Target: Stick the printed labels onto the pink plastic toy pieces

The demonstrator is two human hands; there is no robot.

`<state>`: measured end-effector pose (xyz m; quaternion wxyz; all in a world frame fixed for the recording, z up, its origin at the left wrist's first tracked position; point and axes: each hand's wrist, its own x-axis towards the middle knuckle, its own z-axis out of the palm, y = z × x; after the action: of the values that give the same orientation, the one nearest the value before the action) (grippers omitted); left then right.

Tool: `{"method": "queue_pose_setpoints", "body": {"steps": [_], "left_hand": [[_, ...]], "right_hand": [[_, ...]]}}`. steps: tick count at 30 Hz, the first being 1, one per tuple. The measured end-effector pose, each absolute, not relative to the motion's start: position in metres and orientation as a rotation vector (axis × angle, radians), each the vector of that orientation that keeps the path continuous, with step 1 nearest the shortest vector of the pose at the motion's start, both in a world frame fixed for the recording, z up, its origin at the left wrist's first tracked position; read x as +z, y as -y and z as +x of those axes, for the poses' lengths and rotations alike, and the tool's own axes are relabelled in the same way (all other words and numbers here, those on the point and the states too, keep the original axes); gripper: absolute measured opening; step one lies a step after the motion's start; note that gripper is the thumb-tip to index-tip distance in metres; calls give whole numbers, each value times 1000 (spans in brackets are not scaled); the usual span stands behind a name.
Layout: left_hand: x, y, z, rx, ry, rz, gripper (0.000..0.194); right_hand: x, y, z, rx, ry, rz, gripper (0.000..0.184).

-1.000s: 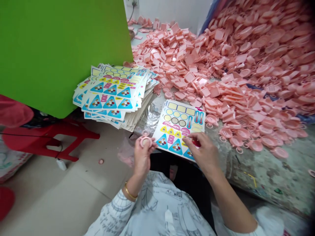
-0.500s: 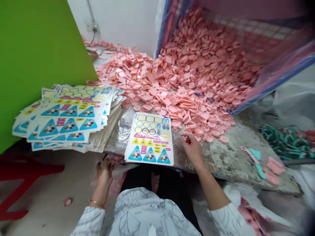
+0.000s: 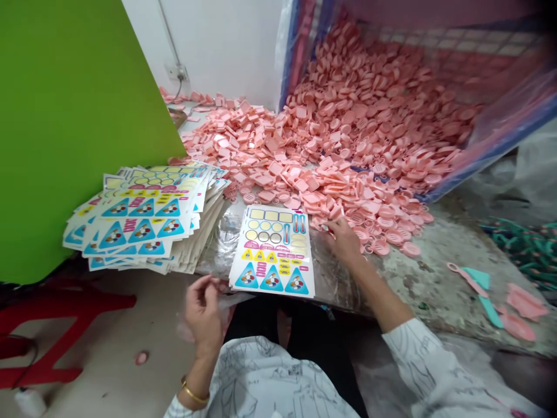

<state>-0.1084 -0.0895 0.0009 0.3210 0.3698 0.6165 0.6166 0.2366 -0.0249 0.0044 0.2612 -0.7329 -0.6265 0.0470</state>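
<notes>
Right hand (image 3: 344, 242) touches pink plastic pieces (image 3: 348, 157) beside a sticker sheet (image 3: 272, 251)

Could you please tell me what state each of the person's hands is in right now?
Left hand: half open, holding nothing visible.
Right hand: closed, pinching a small red item, too small to identify.

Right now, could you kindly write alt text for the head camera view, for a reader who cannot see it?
A person's right hand reaches into a heap of pink plastic parts beside a printed sticker sheet; the left hand hovers, open, near the sheet.
</notes>
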Motion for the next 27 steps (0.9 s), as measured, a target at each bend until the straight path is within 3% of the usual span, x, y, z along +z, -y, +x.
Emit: {"method": "queue_pose_setpoints", "body": {"steps": [3,7,11,17,22,27], "left_hand": [[26,78,-81,1395,-1343,1015,15],[38,53,-47,1076,-989,916,37],[33,45,-29,828,-795,837,35],[25,52,-31,923,-967,740,34],[20,44,-36,1146,-1091,712,30],[21,30,-35,1353,-1047,375,29]], "right_hand": [[21,45,214,598,1465,-1742,34],[38,68,170,1465,1150,-1391,43],[38,72,141,1725,994,-1170,39],[27,63,113,1543,867,-1222,42],[29,55,98,1340,1104,-1371,39],[18,30,103,634,1422,-1688,25]]}}
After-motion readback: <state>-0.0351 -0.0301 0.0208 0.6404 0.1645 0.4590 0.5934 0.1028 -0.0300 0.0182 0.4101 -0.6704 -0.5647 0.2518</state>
